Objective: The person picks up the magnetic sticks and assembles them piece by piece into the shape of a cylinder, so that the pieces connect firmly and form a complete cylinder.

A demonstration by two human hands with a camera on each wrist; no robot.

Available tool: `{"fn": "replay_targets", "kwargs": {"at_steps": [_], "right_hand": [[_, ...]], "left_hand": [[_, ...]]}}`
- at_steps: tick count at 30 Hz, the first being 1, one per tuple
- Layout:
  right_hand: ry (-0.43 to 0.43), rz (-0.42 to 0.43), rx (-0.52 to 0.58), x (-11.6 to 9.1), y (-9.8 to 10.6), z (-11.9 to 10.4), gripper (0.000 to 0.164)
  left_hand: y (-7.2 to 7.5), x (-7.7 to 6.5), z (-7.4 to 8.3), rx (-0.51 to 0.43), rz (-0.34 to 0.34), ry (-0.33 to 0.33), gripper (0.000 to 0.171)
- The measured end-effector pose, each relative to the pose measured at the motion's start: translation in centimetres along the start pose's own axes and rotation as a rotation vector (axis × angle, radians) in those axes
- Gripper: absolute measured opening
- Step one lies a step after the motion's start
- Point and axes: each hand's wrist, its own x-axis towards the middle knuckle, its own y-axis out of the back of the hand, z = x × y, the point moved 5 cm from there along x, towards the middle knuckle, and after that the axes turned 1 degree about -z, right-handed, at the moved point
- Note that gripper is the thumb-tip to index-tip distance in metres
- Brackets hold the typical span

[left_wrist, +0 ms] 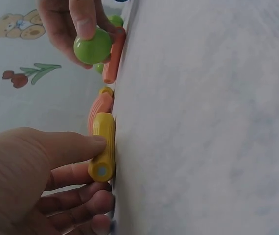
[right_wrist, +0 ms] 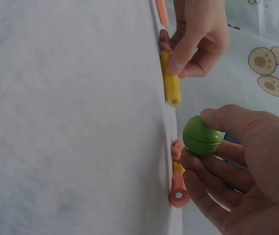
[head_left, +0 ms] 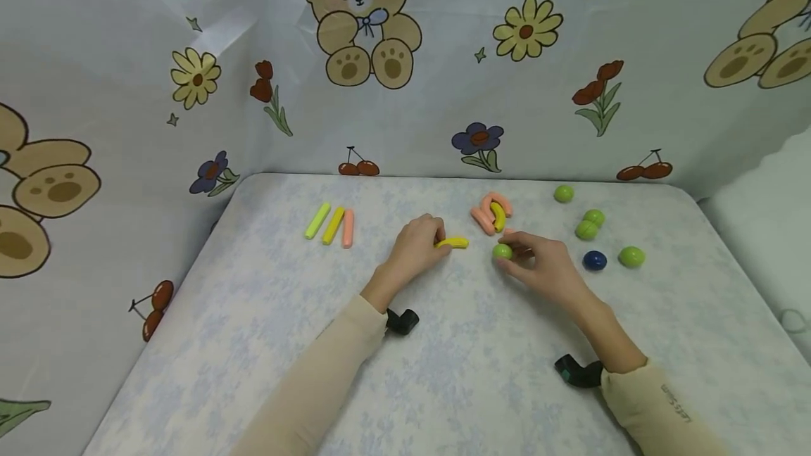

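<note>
My left hand (head_left: 415,245) pinches a short yellow curved piece (head_left: 455,242) between thumb and forefinger, right at the tabletop. In the left wrist view, the thumb lies on the side of this yellow piece (left_wrist: 103,147), and a pale dot shows on its near end. Across from it, my right hand (head_left: 546,266) holds a small shiny green ball (head_left: 503,251) by thumb and fingertips. A seam line runs round the green ball (right_wrist: 201,136) in the right wrist view. Partly hidden behind the right fingers is a pink piece (head_left: 510,231).
Behind the hands, pink pieces (head_left: 483,220) cluster with another yellow curved piece (head_left: 498,217). At the left lie a lime stick (head_left: 317,221), a yellow stick (head_left: 333,225) and a pink stick (head_left: 348,229). Several green balls (head_left: 631,257) and a dark blue ball (head_left: 595,261) sit at the right.
</note>
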Motion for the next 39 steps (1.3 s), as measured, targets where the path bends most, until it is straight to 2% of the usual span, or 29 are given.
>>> {"fn": "replay_targets", "kwargs": {"at_steps": [13, 28, 33, 39], "right_hand": [[-0.011, -0.045, -0.002, -0.5, -1.2, -0.2, 0.03], [0.052, -0.077, 0.056, -0.6, -1.5, -0.7, 0.033], [0.018, -0.064, 0.022, -0.6, -0.3, -0.4, 0.031], [-0.101, -0.053, -0.047, -0.5, 3.2, 0.9, 0.034]], "left_hand": [[-1.2, -0.3, 1.6, -0.157, -0.04, -0.121, 0.02], [-2.1, -0.4, 2.3, -0.126, -0.102, -0.187, 0.013], [-2.0, -0.3, 2.0, -0.141, -0.087, -0.166, 0.009], [-1.1, 0.0, 0.4, -0.162, -0.055, -0.119, 0.009]]}}
